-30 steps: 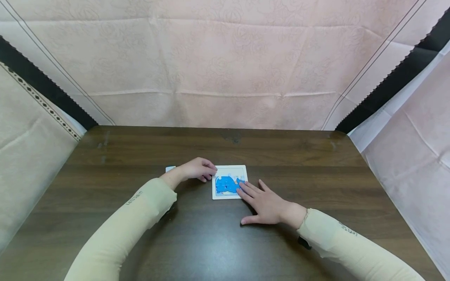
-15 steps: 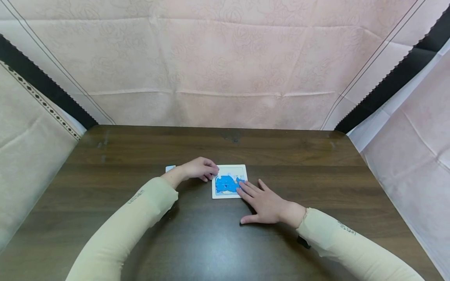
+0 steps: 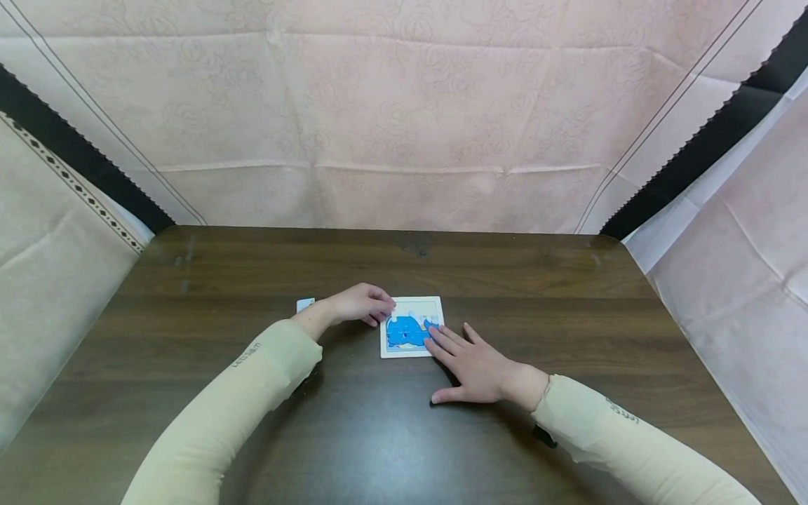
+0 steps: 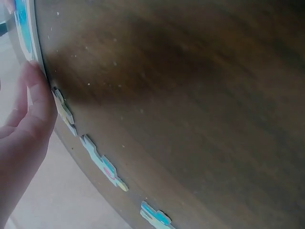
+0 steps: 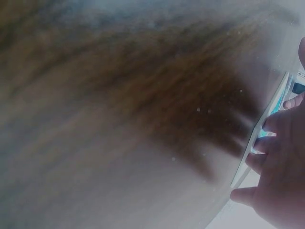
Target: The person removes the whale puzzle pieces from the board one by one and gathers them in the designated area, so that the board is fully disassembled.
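The head view is bright, crisp and evenly lit, with a bluish-white glare on the near half of the table (image 3: 391, 428) and faint shadows beside the sleeves (image 3: 208, 421). The left wrist view is dimmer and hazy, the table edge bowed and pale specks (image 4: 88, 84) scattered about; in the right wrist view blur smears the wood grain, and the fingers (image 5: 257, 162) throw dark, soft-edged shadows.

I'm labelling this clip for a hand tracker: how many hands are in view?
2: the left hand at the picture board's upper left, and the right hand with fingers over its lower right. Neither is fully hidden.
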A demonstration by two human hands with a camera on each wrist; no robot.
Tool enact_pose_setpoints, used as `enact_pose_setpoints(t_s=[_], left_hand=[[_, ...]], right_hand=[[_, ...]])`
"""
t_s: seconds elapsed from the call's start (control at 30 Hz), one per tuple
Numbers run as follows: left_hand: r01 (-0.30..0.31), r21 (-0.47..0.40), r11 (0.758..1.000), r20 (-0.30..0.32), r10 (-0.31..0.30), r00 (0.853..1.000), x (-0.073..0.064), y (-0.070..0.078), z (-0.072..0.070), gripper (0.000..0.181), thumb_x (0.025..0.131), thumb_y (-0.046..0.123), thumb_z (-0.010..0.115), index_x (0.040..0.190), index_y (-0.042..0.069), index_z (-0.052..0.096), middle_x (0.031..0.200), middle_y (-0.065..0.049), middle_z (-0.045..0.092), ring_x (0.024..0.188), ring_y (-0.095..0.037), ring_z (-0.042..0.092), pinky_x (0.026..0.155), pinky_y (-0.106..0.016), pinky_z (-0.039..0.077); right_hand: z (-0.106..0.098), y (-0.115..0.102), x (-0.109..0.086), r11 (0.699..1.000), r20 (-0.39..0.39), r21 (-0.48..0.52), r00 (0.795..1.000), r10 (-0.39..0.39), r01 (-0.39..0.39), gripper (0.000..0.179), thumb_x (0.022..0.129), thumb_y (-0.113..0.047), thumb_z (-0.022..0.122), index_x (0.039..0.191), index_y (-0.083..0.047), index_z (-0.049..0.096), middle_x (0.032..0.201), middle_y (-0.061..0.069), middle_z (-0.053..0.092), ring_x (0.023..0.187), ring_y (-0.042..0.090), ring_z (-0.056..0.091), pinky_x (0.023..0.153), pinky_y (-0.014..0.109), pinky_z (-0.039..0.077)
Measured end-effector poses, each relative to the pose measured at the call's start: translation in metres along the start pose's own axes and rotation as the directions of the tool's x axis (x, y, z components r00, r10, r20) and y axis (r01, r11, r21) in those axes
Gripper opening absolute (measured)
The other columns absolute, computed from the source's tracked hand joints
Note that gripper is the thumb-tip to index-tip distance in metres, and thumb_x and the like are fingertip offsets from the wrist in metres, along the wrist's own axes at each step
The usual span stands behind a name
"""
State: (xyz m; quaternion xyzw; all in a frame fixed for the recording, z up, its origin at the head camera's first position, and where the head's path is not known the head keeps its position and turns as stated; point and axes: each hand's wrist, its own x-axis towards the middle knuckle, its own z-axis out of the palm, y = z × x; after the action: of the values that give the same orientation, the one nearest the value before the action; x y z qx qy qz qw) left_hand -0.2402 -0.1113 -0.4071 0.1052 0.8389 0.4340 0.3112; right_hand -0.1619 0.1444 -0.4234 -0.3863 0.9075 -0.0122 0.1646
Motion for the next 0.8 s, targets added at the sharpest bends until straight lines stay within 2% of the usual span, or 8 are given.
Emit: enact_pose_setpoints(t_s=[0.13,0.3,0.67,0.8], left_hand=[[0.007,-0.015,1.0,0.018,-0.006,1.0,0.001,0.0013,-0.0012,0.033,0.095,0.022,0.052,0.12,0.001,0.058,0.111,-0.014,0.063,0.095,-0.02,0.061,0.084,-0.029,0.054],[0.011,-0.011,1.0,0.018,-0.011,1.0,0.0021,0.0005,-0.0017,0.033,0.095,0.022,0.053,0.119,0.001,0.058,0.11,-0.014,0.064,0.094,-0.02,0.061,0.084,-0.029,0.055],[0.004,-0.017,1.0,-0.025,-0.004,1.0,0.0024,0.0034,0.0042,0.034,0.092,0.022,0.057,0.121,0.003,0.058,0.112,-0.012,0.063,0.088,-0.019,0.061,0.086,-0.028,0.054],[0.01,-0.029,1.0,-0.045,-0.011,0.999,0.0075,0.0009,0.0078,0.033,0.09,0.018,0.061,0.12,0.003,0.059,0.113,-0.012,0.063,0.087,-0.017,0.063,0.085,-0.028,0.054]], right_hand=[[0.0005,0.0007,0.0002,1.0,-0.017,-0.005,1.0,-0.018,0.018,0.088,0.084,-0.068,0.045,0.149,-0.013,0.022,0.157,0.008,0.015,0.145,0.027,0.014,0.113,0.061,0.011],[0.0005,-0.0001,0.0001,1.0,-0.01,-0.002,1.0,-0.004,0.004,0.089,0.084,-0.068,0.046,0.15,-0.015,0.021,0.158,0.007,0.014,0.146,0.025,0.013,0.114,0.06,0.011],[-0.0008,-0.0001,-0.0002,1.0,-0.005,0.004,1.0,0.007,-0.007,0.09,0.083,-0.07,0.045,0.15,-0.015,0.021,0.158,0.006,0.013,0.146,0.024,0.012,0.114,0.06,0.01],[-0.0012,0.0,-0.0003,1.0,-0.002,0.011,1.0,0.003,-0.003,0.089,0.083,-0.069,0.045,0.15,-0.015,0.021,0.158,0.006,0.014,0.146,0.024,0.012,0.114,0.06,0.009]])
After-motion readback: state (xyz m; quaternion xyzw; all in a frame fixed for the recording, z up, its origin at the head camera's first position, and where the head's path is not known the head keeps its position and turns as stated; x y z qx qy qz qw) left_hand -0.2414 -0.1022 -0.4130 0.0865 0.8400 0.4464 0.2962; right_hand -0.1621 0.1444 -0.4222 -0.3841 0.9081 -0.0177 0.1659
